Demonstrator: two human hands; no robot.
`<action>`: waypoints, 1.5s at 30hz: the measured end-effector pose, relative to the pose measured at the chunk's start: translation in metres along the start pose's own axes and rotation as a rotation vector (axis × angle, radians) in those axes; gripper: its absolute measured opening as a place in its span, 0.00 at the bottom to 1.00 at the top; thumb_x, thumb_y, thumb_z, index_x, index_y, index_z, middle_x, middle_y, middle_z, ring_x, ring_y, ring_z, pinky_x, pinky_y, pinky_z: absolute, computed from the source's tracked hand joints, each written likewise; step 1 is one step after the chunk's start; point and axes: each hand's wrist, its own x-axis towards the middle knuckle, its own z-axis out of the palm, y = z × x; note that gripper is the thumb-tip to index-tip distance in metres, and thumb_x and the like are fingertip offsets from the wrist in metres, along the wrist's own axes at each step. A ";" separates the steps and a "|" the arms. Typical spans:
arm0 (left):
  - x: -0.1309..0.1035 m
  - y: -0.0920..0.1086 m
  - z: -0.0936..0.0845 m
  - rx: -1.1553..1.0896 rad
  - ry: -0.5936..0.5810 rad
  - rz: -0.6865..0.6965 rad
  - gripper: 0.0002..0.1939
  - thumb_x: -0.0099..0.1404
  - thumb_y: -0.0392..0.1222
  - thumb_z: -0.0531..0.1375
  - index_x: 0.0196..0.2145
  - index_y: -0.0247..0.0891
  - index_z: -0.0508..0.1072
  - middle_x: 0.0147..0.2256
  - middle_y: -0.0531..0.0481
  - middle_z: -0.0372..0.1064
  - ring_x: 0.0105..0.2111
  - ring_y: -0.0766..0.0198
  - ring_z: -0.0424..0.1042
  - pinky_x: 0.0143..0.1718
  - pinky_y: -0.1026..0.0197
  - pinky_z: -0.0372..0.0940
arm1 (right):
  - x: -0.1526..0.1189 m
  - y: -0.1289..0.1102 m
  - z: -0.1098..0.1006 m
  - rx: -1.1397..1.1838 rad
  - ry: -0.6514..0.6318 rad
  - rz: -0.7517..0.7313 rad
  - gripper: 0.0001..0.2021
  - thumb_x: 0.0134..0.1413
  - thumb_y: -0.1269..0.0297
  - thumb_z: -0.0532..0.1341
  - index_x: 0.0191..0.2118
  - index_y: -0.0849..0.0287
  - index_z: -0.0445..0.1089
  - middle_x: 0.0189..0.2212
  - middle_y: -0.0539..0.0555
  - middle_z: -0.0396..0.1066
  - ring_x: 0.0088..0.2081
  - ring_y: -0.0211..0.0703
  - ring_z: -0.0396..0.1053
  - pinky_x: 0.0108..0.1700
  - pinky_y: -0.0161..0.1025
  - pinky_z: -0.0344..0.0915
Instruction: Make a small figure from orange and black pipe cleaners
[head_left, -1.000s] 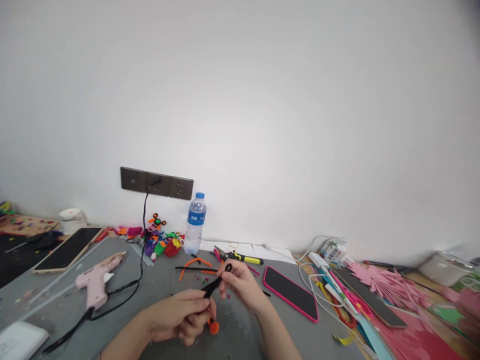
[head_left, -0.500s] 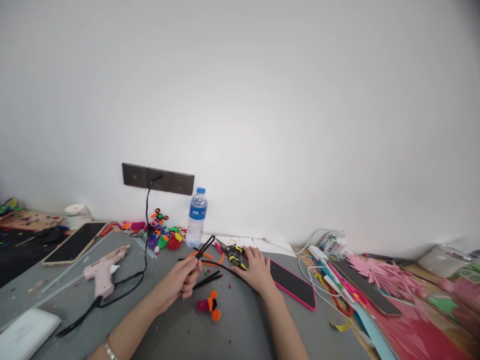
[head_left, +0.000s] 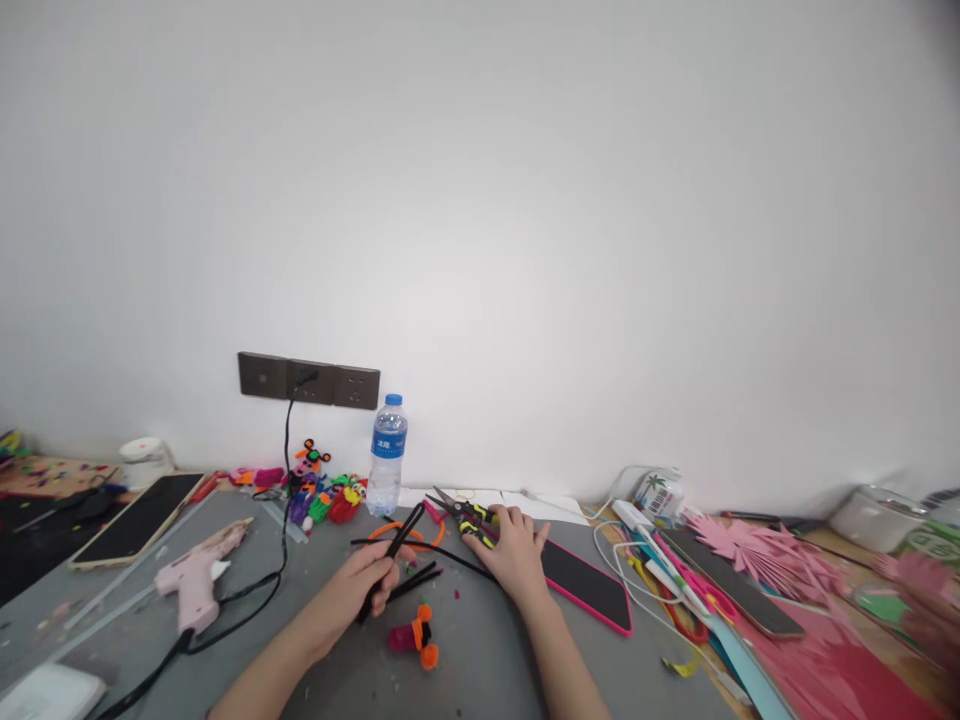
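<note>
My left hand (head_left: 364, 583) is closed around a black pipe cleaner (head_left: 407, 529) folded double, its looped end pointing up and away. My right hand (head_left: 517, 555) lies over the yellow-and-black handles of the cutting snips (head_left: 469, 520), fingers curled on them; the blades are spread and point toward the wall. Between the hands, a long black pipe cleaner (head_left: 442, 551) runs across the mat and under my right hand. Short black pieces (head_left: 417, 583) lie beside my left hand. Nearer me sits a small magenta, orange and black fuzzy figure (head_left: 409, 637). Orange pipe cleaner (head_left: 384, 530) curves behind.
A water bottle (head_left: 387, 460) stands near the wall beside colourful fuzzy figures (head_left: 322, 498). On the left are a corded pink glue gun (head_left: 196, 580) and a phone (head_left: 139, 520). A pink-edged phone (head_left: 585, 585) lies right; farther right, another person's hand (head_left: 930, 620) touches paper.
The folded black pipe cleaner has slid lower through my left hand and sticks out below it. My right hand has closed onto the snips, whose blades have spread apart.
</note>
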 end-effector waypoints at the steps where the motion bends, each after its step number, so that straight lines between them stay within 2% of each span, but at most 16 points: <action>1: 0.001 0.000 0.000 -0.015 0.004 -0.004 0.17 0.60 0.49 0.58 0.41 0.34 0.70 0.22 0.60 0.53 0.18 0.75 0.50 0.20 0.68 0.45 | 0.001 0.001 -0.002 0.018 0.032 0.000 0.23 0.50 0.47 0.59 0.48 0.54 0.66 0.45 0.60 0.66 0.50 0.60 0.61 0.57 0.70 0.37; 5: 0.002 0.006 0.000 -0.066 0.042 -0.034 0.17 0.58 0.50 0.60 0.40 0.37 0.67 0.21 0.63 0.47 0.16 0.76 0.41 0.18 0.68 0.38 | 0.005 0.006 -0.013 0.112 0.197 -0.035 0.25 0.48 0.44 0.60 0.49 0.54 0.65 0.44 0.58 0.66 0.49 0.61 0.62 0.57 0.70 0.37; 7: 0.000 0.010 0.002 -0.085 0.065 -0.033 0.19 0.57 0.52 0.61 0.40 0.38 0.66 0.20 0.64 0.46 0.16 0.76 0.39 0.18 0.67 0.35 | 0.006 0.005 -0.018 0.222 0.283 -0.065 0.26 0.48 0.43 0.60 0.48 0.55 0.65 0.44 0.58 0.66 0.48 0.60 0.62 0.57 0.67 0.41; 9: -0.001 0.012 0.003 -0.099 0.093 -0.022 0.21 0.55 0.55 0.61 0.41 0.39 0.64 0.20 0.64 0.45 0.16 0.76 0.37 0.18 0.67 0.34 | 0.006 0.001 -0.023 0.428 0.346 -0.095 0.25 0.50 0.45 0.59 0.49 0.56 0.64 0.45 0.60 0.66 0.49 0.57 0.62 0.56 0.60 0.49; 11: -0.002 0.013 0.004 -0.103 0.118 -0.006 0.24 0.54 0.58 0.62 0.41 0.39 0.63 0.20 0.65 0.43 0.16 0.76 0.35 0.17 0.67 0.33 | 0.005 -0.007 -0.027 0.716 0.349 -0.090 0.25 0.54 0.46 0.57 0.51 0.56 0.62 0.45 0.60 0.65 0.48 0.54 0.62 0.52 0.52 0.56; 13: -0.001 0.013 0.004 -0.090 0.141 0.005 0.27 0.52 0.60 0.62 0.41 0.39 0.63 0.19 0.66 0.42 0.16 0.76 0.35 0.17 0.67 0.33 | 0.002 -0.020 -0.031 1.048 0.254 -0.022 0.24 0.55 0.44 0.54 0.51 0.56 0.61 0.41 0.58 0.67 0.44 0.51 0.65 0.47 0.48 0.60; 14: -0.001 0.012 0.004 -0.080 0.153 0.007 0.28 0.51 0.61 0.62 0.41 0.39 0.63 0.19 0.66 0.42 0.16 0.76 0.34 0.17 0.67 0.33 | 0.000 -0.028 -0.034 1.220 0.157 0.018 0.24 0.56 0.43 0.53 0.50 0.55 0.62 0.38 0.56 0.68 0.40 0.49 0.66 0.45 0.47 0.61; 17: 0.002 0.009 0.001 -0.042 0.196 0.020 0.29 0.50 0.63 0.62 0.40 0.39 0.62 0.19 0.66 0.43 0.15 0.76 0.35 0.16 0.68 0.32 | -0.009 -0.050 -0.044 1.712 -0.262 0.124 0.27 0.54 0.39 0.51 0.49 0.54 0.64 0.33 0.54 0.69 0.34 0.48 0.68 0.38 0.44 0.63; 19: 0.004 0.008 -0.002 -0.011 0.228 0.041 0.29 0.50 0.63 0.61 0.40 0.39 0.63 0.18 0.66 0.44 0.15 0.76 0.36 0.16 0.68 0.33 | -0.015 -0.061 -0.050 1.862 -0.570 0.143 0.26 0.54 0.41 0.52 0.49 0.56 0.65 0.32 0.54 0.70 0.33 0.47 0.68 0.37 0.44 0.63; 21: 0.007 0.006 -0.006 0.018 0.250 0.062 0.29 0.50 0.63 0.61 0.40 0.38 0.63 0.17 0.67 0.44 0.14 0.76 0.37 0.16 0.68 0.33 | -0.022 -0.067 -0.053 1.917 -0.812 0.133 0.24 0.54 0.45 0.54 0.49 0.57 0.65 0.31 0.54 0.70 0.33 0.47 0.69 0.38 0.44 0.63; 23: 0.010 0.004 -0.009 0.038 0.261 0.086 0.29 0.50 0.64 0.60 0.40 0.38 0.63 0.17 0.67 0.42 0.14 0.76 0.36 0.15 0.68 0.33 | -0.027 -0.071 -0.054 1.924 -0.980 0.118 0.22 0.53 0.48 0.55 0.48 0.58 0.65 0.30 0.55 0.70 0.33 0.47 0.69 0.38 0.44 0.63; 31: 0.013 -0.002 -0.011 0.065 0.277 0.180 0.33 0.50 0.66 0.60 0.42 0.36 0.65 0.17 0.66 0.42 0.14 0.75 0.39 0.15 0.69 0.37 | -0.037 -0.075 -0.044 1.761 -1.420 0.069 0.25 0.52 0.44 0.55 0.44 0.62 0.66 0.32 0.58 0.71 0.35 0.49 0.70 0.37 0.43 0.63; 34: 0.013 -0.001 -0.010 0.053 0.301 0.182 0.35 0.49 0.67 0.60 0.44 0.37 0.64 0.17 0.66 0.41 0.15 0.75 0.39 0.15 0.69 0.37 | -0.039 -0.076 -0.038 1.700 -1.478 0.097 0.26 0.51 0.42 0.54 0.44 0.62 0.66 0.32 0.58 0.72 0.34 0.49 0.71 0.34 0.40 0.63; 39: 0.012 -0.002 -0.011 0.104 0.313 0.201 0.35 0.52 0.66 0.58 0.47 0.36 0.64 0.17 0.65 0.39 0.15 0.73 0.39 0.16 0.68 0.37 | -0.040 -0.078 -0.037 1.662 -1.462 0.117 0.26 0.51 0.42 0.53 0.41 0.62 0.65 0.30 0.57 0.71 0.34 0.49 0.72 0.34 0.39 0.63; 42: 0.011 -0.003 -0.012 0.218 0.335 0.242 0.30 0.56 0.63 0.57 0.47 0.35 0.67 0.18 0.63 0.42 0.16 0.71 0.44 0.17 0.68 0.42 | -0.039 -0.079 -0.041 1.666 -1.419 0.149 0.26 0.49 0.41 0.55 0.40 0.61 0.65 0.29 0.56 0.70 0.34 0.49 0.72 0.37 0.43 0.64; 45: 0.008 0.000 -0.011 0.396 0.388 0.305 0.24 0.59 0.57 0.56 0.45 0.36 0.72 0.19 0.59 0.49 0.19 0.66 0.53 0.22 0.66 0.49 | -0.037 -0.080 -0.046 1.709 -1.356 0.153 0.25 0.50 0.41 0.55 0.40 0.60 0.65 0.29 0.54 0.69 0.33 0.48 0.71 0.39 0.44 0.63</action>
